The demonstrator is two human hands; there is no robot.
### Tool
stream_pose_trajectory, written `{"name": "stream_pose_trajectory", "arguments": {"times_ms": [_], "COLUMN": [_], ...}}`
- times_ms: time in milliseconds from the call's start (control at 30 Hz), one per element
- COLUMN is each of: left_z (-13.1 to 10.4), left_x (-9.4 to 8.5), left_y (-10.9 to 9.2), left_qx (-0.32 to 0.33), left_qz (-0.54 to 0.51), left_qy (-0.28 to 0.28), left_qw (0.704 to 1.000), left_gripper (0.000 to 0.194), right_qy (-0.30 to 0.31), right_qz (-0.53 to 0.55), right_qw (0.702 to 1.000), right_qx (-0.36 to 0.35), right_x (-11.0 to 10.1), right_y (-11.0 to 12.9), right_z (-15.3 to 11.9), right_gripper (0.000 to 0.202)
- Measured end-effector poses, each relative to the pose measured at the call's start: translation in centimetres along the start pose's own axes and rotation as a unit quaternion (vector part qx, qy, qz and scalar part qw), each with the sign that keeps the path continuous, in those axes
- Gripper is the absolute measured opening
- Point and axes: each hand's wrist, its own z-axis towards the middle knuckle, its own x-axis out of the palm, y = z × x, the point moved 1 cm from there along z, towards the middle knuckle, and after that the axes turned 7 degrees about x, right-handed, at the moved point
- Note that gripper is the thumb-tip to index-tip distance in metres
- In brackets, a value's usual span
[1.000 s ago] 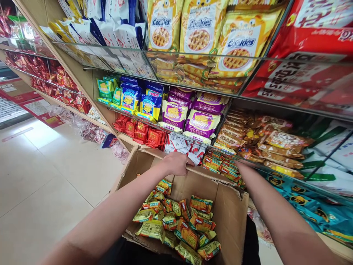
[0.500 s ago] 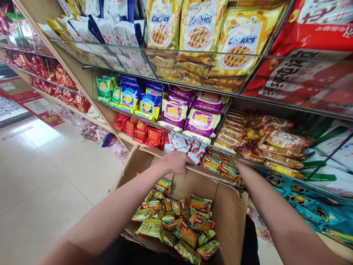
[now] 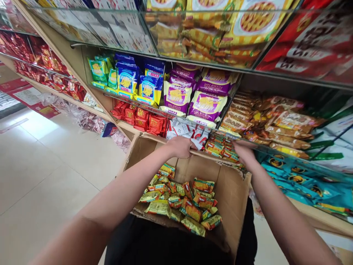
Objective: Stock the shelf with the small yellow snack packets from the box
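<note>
My left hand (image 3: 181,147) is closed over the far rim of an open cardboard box (image 3: 234,198), which rests against the shelf front. Inside the box lie several small orange, green and gold snack packets (image 3: 190,209). My right hand (image 3: 244,151) reaches into the lower shelf compartment, beside rows of matching snack packets (image 3: 217,147). Its fingers are partly hidden and blurred, so I cannot see whether they hold one. White-and-red packets (image 3: 186,130) lie just beyond my left hand.
Glass strips (image 3: 204,117) edge the shelves close above my hands. Red packets (image 3: 142,119) sit left, brown snack packs (image 3: 289,125) and teal bags (image 3: 300,180) right. Purple soda biscuit packs (image 3: 206,101) stand above. Bagged goods (image 3: 79,116) lie on the tiled floor (image 3: 41,184).
The view has tipped down and shifted, with the upper shelf sliding up out of frame. My right hand shows more at the packet compartment. My left hand keeps its grip on the box rim.
</note>
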Motion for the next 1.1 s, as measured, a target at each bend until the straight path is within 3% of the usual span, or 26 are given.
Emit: {"name": "stream_pose_trajectory", "arguments": {"times_ms": [133,200,267,300,333,400,433,500,600,733,800,867,933,1000,1033,1100], "left_z": [0.1,0.1,0.3,0.3,0.4,0.4,0.3,0.2,-0.2,-0.8,-1.7,-3.4,-5.6,-7.6,-8.4,-9.1], "left_x": [0.0,-0.1,-0.2,-0.3,-0.2,-0.1,0.0,0.4,0.8,1.0,0.9,1.2,2.0,3.5,4.5,6.4], "left_y": [-0.2,-0.3,-0.2,-0.2,-0.1,0.0,0.1,0.2,0.2,0.1,-0.3,-1.2,-2.6,-4.2,-4.9,-5.9], "left_qx": [0.005,0.007,0.012,0.015,0.02,0.027,0.032,0.041,0.049,0.053,0.096,0.171,0.239,0.249,0.227,0.158], "left_qz": [0.003,0.008,0.013,0.017,0.021,0.029,0.032,0.037,0.043,0.043,0.034,0.009,-0.051,-0.165,-0.236,-0.418], "left_qy": [0.002,0.003,0.006,0.007,0.007,0.002,-0.002,-0.012,-0.02,-0.039,-0.084,-0.163,-0.247,-0.29,-0.291,-0.258], "left_qw": [1.0,1.0,1.0,1.0,1.0,0.999,0.999,0.998,0.998,0.997,0.991,0.972,0.938,0.909,0.899,0.857], "left_gripper": [0.043,0.044,0.043,0.043,0.043,0.043,0.044,0.044,0.043,0.048,0.051,0.049,0.044,0.043,0.045,0.056], "right_qy": [-0.002,-0.116,-0.208,-0.177,-0.077,0.111,0.163,0.198,0.201,0.201,0.216,0.207,0.186,0.182,0.189,0.205], "right_qz": [0.066,0.033,-0.051,-0.08,-0.108,-0.181,-0.226,-0.319,-0.436,-0.479,-0.456,-0.387,-0.248,-0.045,0.06,0.228], "right_qw": [0.997,0.993,0.97,0.963,0.958,0.932,0.92,0.904,0.87,0.846,0.852,0.885,0.942,0.981,0.98,0.946], "right_qx": [0.044,0.006,-0.111,-0.189,-0.255,-0.294,-0.277,-0.206,-0.114,-0.123,-0.142,-0.153,-0.131,-0.051,0.005,0.101], "right_x": [-3.2,-5.4,-6.5,-6.3,-5.6,-3.0,-1.4,1.7,5.0,5.8,5.1,4.0,2.7,1.4,0.9,0.1], "right_y": [0.1,1.0,2.1,2.7,3.1,3.7,3.8,3.7,3.3,3.3,3.6,4.2,4.8,5.2,5.4,5.6], "right_z": [-6.4,-11.1,-15.8,-17.8,-19.4,-21.2,-21.5,-20.9,-19.4,-18.7,-18.9,-19.5,-20.2,-20.9,-21.2,-21.7], "right_gripper": [0.036,0.032,0.024,0.018,0.013,0.018,0.021,0.027,0.031,0.031,0.028,0.019,0.009,0.018,0.023,0.028]}}
